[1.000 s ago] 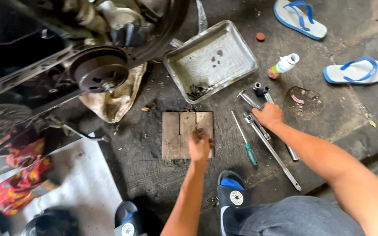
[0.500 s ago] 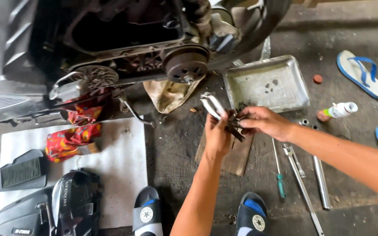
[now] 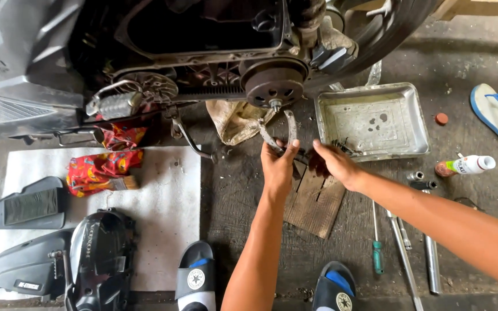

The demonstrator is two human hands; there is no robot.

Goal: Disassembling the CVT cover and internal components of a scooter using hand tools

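We see the left hand [image 3: 279,164] closed on a curved metal tool [image 3: 280,135] whose two arms reach toward twelve o'clock, just under the round clutch drum [image 3: 274,83]. The right hand [image 3: 332,164] pinches the tool's dark end at three o'clock of the left. Beneath lie a wooden block [image 3: 315,204] and an oil-stained concrete floor [image 3: 243,196]; a metal tray [image 3: 373,121] sits at two o'clock. Since half a second ago, both hands have lifted nearer the drum.

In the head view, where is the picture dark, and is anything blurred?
Head view: daylight is soft and even; the engine cavity at top lies in deep shadow; the metal tray shows mild glare; both hands, left and right, look sharp, without blur.
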